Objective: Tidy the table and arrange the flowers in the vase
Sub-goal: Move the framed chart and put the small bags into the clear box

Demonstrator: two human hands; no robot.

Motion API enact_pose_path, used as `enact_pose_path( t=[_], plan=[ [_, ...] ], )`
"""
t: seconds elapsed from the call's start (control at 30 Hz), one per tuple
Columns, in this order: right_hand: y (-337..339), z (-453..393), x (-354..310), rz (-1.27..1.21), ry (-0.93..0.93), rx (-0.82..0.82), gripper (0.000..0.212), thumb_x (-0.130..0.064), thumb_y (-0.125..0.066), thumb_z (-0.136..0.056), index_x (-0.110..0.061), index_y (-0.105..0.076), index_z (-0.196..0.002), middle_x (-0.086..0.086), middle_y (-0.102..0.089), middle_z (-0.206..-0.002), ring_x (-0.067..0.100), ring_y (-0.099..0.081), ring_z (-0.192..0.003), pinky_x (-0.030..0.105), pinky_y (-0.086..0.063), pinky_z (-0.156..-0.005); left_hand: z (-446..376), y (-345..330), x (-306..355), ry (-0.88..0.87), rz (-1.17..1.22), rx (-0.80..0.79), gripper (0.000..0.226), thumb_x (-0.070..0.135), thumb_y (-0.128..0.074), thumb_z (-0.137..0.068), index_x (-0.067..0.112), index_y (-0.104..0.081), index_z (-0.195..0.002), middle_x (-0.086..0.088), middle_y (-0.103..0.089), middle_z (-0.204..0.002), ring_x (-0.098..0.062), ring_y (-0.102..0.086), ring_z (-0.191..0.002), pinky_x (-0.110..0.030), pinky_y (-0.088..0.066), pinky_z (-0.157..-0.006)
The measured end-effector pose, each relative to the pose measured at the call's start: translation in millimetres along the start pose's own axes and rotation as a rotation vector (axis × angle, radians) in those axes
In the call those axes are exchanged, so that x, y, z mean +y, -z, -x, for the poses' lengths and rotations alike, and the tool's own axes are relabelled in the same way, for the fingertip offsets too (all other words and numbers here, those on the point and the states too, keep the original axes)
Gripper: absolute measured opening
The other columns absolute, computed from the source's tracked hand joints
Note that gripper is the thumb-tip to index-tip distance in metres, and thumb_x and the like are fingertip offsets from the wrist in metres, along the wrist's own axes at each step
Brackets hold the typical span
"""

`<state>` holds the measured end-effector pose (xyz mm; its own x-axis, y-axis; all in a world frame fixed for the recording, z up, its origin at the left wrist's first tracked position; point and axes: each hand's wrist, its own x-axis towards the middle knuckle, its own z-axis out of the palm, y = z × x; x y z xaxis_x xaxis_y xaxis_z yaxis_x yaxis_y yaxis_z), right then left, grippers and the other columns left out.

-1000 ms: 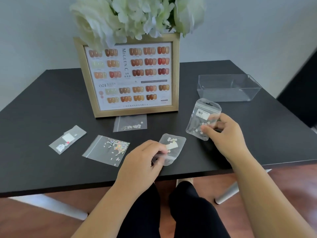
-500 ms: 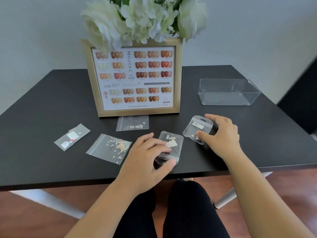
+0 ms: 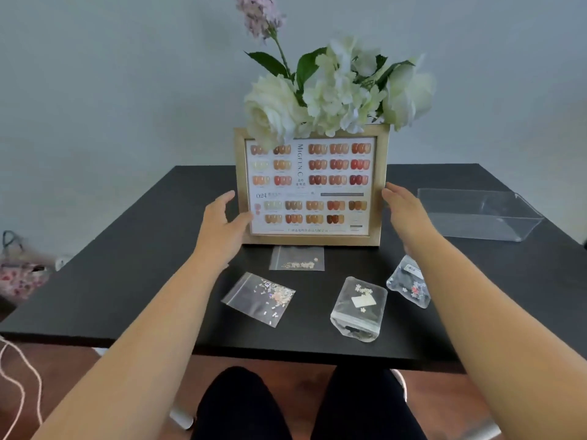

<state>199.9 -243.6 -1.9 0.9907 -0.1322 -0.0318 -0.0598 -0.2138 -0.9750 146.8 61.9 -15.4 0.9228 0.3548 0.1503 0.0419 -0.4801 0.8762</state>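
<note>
White flowers [image 3: 333, 96] and a lilac sprig [image 3: 260, 14] rise behind a gold picture frame [image 3: 311, 240] with a nail colour chart, which stands on the black table [image 3: 127, 281]. The frame hides the vase. My left hand [image 3: 222, 227] is at the frame's left edge, fingers apart, thumb resting on its front. At the frame's right edge is my right hand [image 3: 403, 211], flat and open. Four clear pouches of nail charms lie in front: a flat bag [image 3: 297, 258], a sequin bag [image 3: 259, 298], a zip pouch [image 3: 359, 308], and a pouch [image 3: 409, 282] partly under my right forearm.
A clear plastic box [image 3: 476, 217] sits empty at the table's right. A floral bag [image 3: 19, 274] lies on the floor at the left, with a pale cord [image 3: 12, 376] near it. My knees show below the table's front edge.
Both hands let go of the two pouches, which now lie on the table, and reached forward to the frame's sides. My head tilted up, showing more of the flowers.
</note>
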Motion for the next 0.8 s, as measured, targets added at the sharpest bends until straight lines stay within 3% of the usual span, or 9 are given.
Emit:
enact_pose_path(
  t=[0.1, 0.2, 0.3, 0.47, 0.63, 0.7, 0.8],
  plan=[
    [-11, -6, 3, -0.111, -0.102, -0.001, 0.028, -0.037, -0.035, -0.104, -0.027, -0.057, -0.119, -0.005, -0.067, -0.115, 0.016, -0.062, -0.108, 0.043, -0.048, -0.098, -15, -4, 1, 0.126, 0.172, -0.142, 0.068, 0.038, -0.060, -0.092, 0.032, -0.029, -0.152, 0.007, -0.038, -0.155, -0.016, -0.040, -0.138, -0.039, -0.028, -0.114],
    [-14, -6, 10, -0.098, -0.041, 0.053, 0.023, -0.028, -0.041, -0.104, -0.029, -0.056, -0.121, -0.006, -0.068, -0.111, 0.017, -0.065, -0.104, 0.047, -0.052, -0.095, -18, -11, 5, 0.118, 0.283, -0.251, 0.044, 0.019, -0.054, -0.093, 0.032, -0.051, -0.134, 0.013, -0.064, -0.129, -0.011, -0.060, -0.118, -0.040, -0.043, -0.105],
    [-17, 0, 8, -0.106, 0.002, 0.072, 0.026, -0.024, -0.042, -0.104, -0.030, -0.056, -0.125, -0.006, -0.067, -0.113, 0.017, -0.064, -0.105, 0.049, -0.051, -0.096, -13, -9, 12, 0.152, 0.371, -0.235, 0.050, 0.005, -0.048, -0.085, 0.031, -0.055, -0.127, 0.011, -0.068, -0.118, -0.013, -0.062, -0.111, -0.028, -0.048, -0.085],
    [-34, 16, -7, -0.108, 0.055, 0.035, 0.023, -0.025, -0.041, -0.104, -0.034, -0.055, -0.119, -0.009, -0.067, -0.111, 0.013, -0.064, -0.100, 0.046, -0.053, -0.093, -3, 17, 7, 0.169, 0.378, -0.132, 0.060, 0.000, -0.049, -0.082, 0.029, -0.050, -0.135, 0.009, -0.068, -0.121, -0.015, -0.061, -0.114, -0.033, -0.048, -0.092],
    [-59, 46, -14, -0.122, 0.085, -0.051, 0.022, -0.029, -0.042, -0.103, -0.041, -0.057, -0.115, -0.017, -0.069, -0.099, 0.006, -0.066, -0.089, 0.032, -0.055, -0.071, 22, 59, -5, 0.171, 0.373, -0.048, 0.044, 0.008, -0.047, -0.090, 0.037, -0.058, -0.122, 0.016, -0.071, -0.110, -0.005, -0.064, -0.099, -0.021, -0.046, -0.064],
    [-71, 59, -18, -0.140, 0.089, -0.105, 0.022, -0.032, -0.043, -0.102, -0.043, -0.060, -0.112, -0.018, -0.073, -0.095, 0.006, -0.071, -0.083, 0.027, -0.056, -0.063, 34, 80, -10, 0.156, 0.390, -0.024, 0.043, 0.014, -0.046, -0.087, 0.036, -0.060, -0.121, 0.016, -0.072, -0.112, -0.007, -0.064, -0.103, -0.027, -0.048, -0.069],
    [-89, 74, -25, -0.168, 0.092, -0.176, 0.026, -0.030, -0.043, -0.102, -0.042, -0.063, -0.113, -0.017, -0.074, -0.096, 0.007, -0.072, -0.086, 0.035, -0.060, -0.073, 50, 111, -17, 0.137, 0.420, -0.001, 0.043, 0.022, -0.046, -0.081, 0.031, -0.065, -0.119, 0.011, -0.072, -0.114, -0.013, -0.063, -0.108, -0.035, -0.045, -0.077]
  ],
)
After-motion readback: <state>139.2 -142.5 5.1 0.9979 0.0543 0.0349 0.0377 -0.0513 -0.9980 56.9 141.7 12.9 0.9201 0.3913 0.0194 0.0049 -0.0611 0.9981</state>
